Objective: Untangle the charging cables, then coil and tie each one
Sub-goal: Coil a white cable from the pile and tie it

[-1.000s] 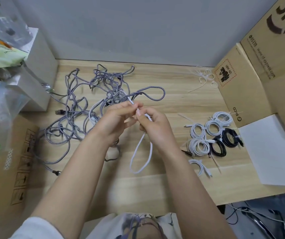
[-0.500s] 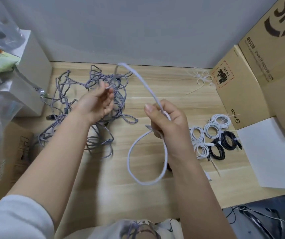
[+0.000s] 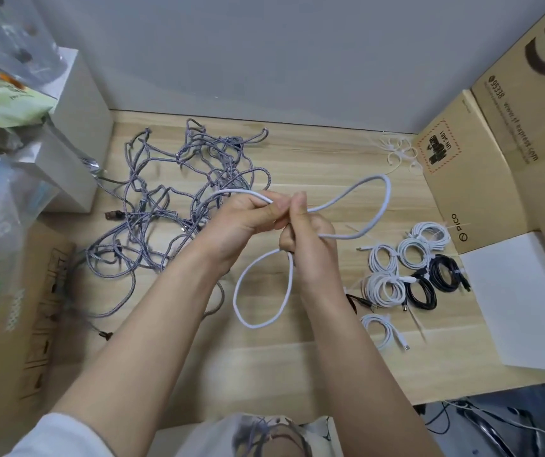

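Both hands pinch white cable [image 3: 361,206]: right hand [image 3: 307,245] holds loop hanging toward 6 o'clock, left hand [image 3: 241,219] feeds slack from 10 o'clock, next loop at 2.

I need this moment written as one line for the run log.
stage: coiling | left hand: holds white cable | right hand: grips its loops | grey tangle: on table | tied coils: at right

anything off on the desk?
Only the grey braided cable tangle, sprawled unsorted left of both hands coiling the white cable. Finished white and black coils lie tidy at right.
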A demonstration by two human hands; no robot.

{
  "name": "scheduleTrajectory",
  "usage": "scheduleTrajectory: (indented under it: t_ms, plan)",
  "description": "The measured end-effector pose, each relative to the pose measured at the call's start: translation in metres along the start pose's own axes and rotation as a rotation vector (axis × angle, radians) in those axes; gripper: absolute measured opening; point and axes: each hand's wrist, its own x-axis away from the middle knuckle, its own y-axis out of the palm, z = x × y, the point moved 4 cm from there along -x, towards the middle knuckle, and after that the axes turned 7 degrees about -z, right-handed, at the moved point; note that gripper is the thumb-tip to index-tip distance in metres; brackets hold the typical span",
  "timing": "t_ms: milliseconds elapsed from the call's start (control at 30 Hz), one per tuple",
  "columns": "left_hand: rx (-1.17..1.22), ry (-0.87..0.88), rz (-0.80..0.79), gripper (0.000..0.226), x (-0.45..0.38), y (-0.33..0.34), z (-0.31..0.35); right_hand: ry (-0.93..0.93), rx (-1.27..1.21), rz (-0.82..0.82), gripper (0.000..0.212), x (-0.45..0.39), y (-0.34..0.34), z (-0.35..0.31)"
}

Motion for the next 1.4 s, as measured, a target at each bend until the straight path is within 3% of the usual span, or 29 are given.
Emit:
scheduleTrajectory:
  t_ms: [100, 200, 267, 333, 400, 500, 633, 767, 833, 900, 1000, 1067, 1167, 1267, 1400]
  plan:
    - [-0.023, -0.057, -0.065, 0.025, 0.004, 0.003, -0.004, 0.001, -0.039, 0.058, 0.048, -0.001, -0.004, 0.0]
    - [0.197, -0.104, -0.084, 0.018, 0.005, 0.0, -0.014, -0.022, 0.004, 0.067, 0.042, 0.0, -0.005, 0.002]
    - [0.438, -0.103, 0.015, 0.012, 0.006, -0.012, -0.018, -0.013, -0.08, 0.056, 0.045, 0.003, -0.007, -0.003]
    - [0.683, -0.148, 0.216, 0.014, 0.007, -0.042, -0.027, -0.032, -0.227, 0.003, 0.043, 0.007, -0.011, -0.013]
    - [0.743, -0.225, 0.391, 0.013, 0.009, -0.073, -0.037, -0.068, -0.275, -0.04, 0.039, 0.011, -0.015, -0.021]
    - [0.684, -0.265, 0.473, 0.029, 0.004, -0.098, -0.038, -0.056, -0.281, -0.067, 0.034, 0.015, -0.015, -0.021]
    - [0.724, -0.227, 0.453, 0.048, -0.015, -0.098, -0.023, -0.052, -0.285, -0.051, 0.043, 0.015, -0.015, -0.02]
    - [0.868, -0.22, 0.372, 0.015, -0.016, -0.087, -0.016, -0.031, -0.343, 0.066, 0.036, 0.01, -0.027, -0.019]
    - [0.934, -0.188, 0.268, 0.043, -0.012, -0.084, -0.017, -0.019, -0.362, 0.135, 0.042, 0.009, -0.034, -0.015]
    - [1.012, -0.137, 0.218, 0.052, -0.009, -0.082, -0.019, -0.005, -0.368, 0.187, 0.043, 0.009, -0.039, -0.012]
    - [0.973, -0.131, 0.217, 0.046, -0.001, -0.07, -0.018, 0.026, -0.338, 0.223, 0.039, 0.009, -0.045, -0.008]
    - [0.839, -0.162, 0.275, 0.018, 0.005, -0.059, -0.023, 0.06, -0.306, 0.221, 0.036, 0.008, -0.049, -0.005]
    - [0.616, -0.168, 0.259, 0.056, 0.011, -0.042, -0.029, 0.128, -0.214, 0.218, 0.034, 0.006, -0.055, 0.004]
    - [0.503, -0.166, 0.178, 0.05, 0.022, -0.023, -0.03, 0.202, -0.121, 0.222, 0.03, 0.009, -0.06, 0.017]
    - [0.327, -0.123, 0.151, 0.061, 0.036, -0.014, -0.028, 0.258, -0.091, 0.163, 0.029, 0.012, -0.056, 0.035]
